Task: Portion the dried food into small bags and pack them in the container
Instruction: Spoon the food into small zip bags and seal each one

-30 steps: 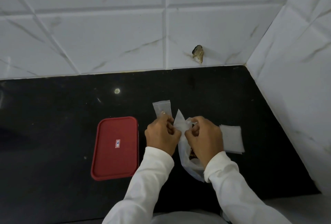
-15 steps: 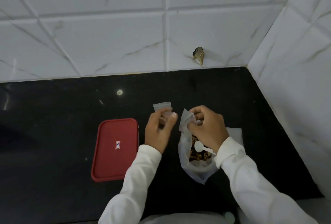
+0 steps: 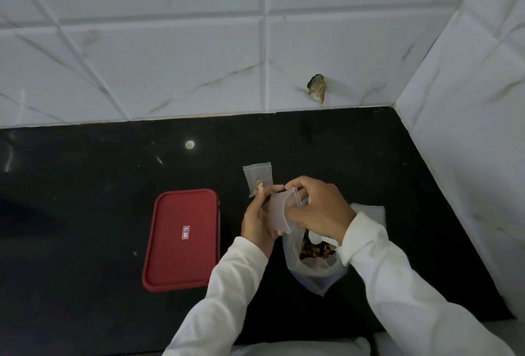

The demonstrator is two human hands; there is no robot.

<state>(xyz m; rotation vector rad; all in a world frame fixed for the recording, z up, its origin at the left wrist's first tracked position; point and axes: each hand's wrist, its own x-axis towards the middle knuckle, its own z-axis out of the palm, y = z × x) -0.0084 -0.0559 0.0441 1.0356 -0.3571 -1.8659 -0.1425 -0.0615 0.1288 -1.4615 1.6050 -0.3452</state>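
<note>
White marble-veined tiled wall (image 3: 170,65) fills the upper frame and meets a second tiled wall (image 3: 468,128) at the right corner. A chipped hole (image 3: 316,89) sits low, right of centre. Glossy black countertop (image 3: 85,185) below carries a small light reflection (image 3: 189,144). Lighting is dim.

Black countertop (image 3: 85,213) in corner; white marbled wall tiles (image 3: 170,57); chipped hole (image 3: 316,89) low in tile.

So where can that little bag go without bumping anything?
Bare black counter lies left of the red-lidded container, and along the tiled wall behind the filled small bag. It's crowded between the container and the big food bag, around the left hand and right hand.
</note>
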